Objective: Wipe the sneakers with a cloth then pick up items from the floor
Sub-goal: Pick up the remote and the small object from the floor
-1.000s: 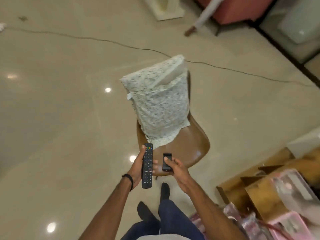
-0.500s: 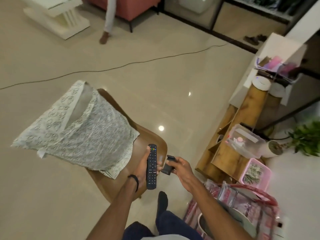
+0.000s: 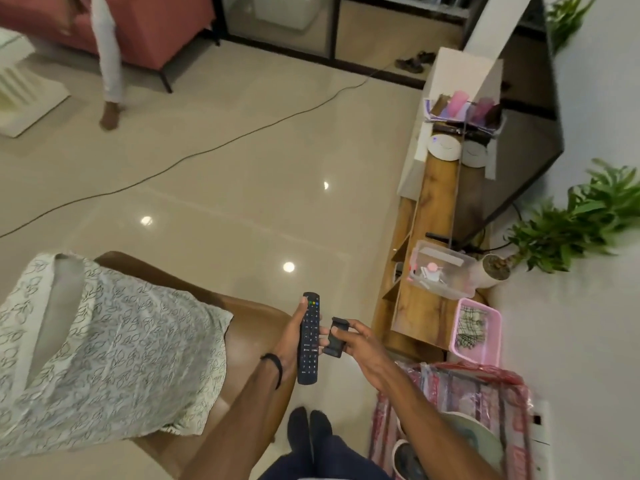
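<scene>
A: Starting at your left: the patterned cloth hangs over the back of the brown chair, just beside your left forearm. Swing that arm wide and you could drag the cloth off onto the floor, which would add to what has to be gathered.

B: And your left hand?

A: It grips the long black remote control upright, thumb on one edge, fingers curled round the other. The bottom end sticks out well below your palm, so I'd judge it top-light but loosely seated; a quick turn could let it slide down and drop.

B: Your right hand looks riskier.

A: I agree. It holds a small black device with the thumb across its face and the forefinger stretched along the top, a shallow pinch. The device sits almost touching the remote. If the two knock, the small one is likelier to slip.

B: Further right?

A: The wooden TV desk carries a clear plastic box and a pink basket at its near end, probably where these things belong. With both hands full you can't steady anything there. Mind the black cable on the floor, and the red-trimmed plastic bags by your feet; either could catch a sock. No sneakers that I can make out.
</scene>
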Available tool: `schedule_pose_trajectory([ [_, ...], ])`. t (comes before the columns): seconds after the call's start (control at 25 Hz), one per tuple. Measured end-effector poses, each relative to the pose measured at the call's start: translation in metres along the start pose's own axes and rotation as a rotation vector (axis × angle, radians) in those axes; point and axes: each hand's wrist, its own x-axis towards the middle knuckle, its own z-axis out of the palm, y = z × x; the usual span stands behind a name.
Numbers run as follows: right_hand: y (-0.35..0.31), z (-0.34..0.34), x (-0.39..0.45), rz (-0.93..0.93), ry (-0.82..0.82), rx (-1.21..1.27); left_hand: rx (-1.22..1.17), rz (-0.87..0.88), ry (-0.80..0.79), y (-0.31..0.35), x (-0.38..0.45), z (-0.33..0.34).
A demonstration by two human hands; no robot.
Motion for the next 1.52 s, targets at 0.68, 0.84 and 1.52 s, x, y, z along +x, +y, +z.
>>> schedule_pose_trajectory([
  [0.68, -0.139, -0.088, 0.137, 0.001, 0.188, 0.138, 0.243, -0.075, -0.089, 0.144, 0.177, 0.096],
  [0.84, -0.173, -0.122, 0.163, 0.013, 0.254, 0.172, 0.348, -0.08, -0.152, 0.194, 0.223, 0.136],
  [1.52, -0.246, -0.149, 0.269, -0.06, 0.82, 0.765, 1.02, -0.266, -0.607, 0.342, 0.387, 0.255],
])
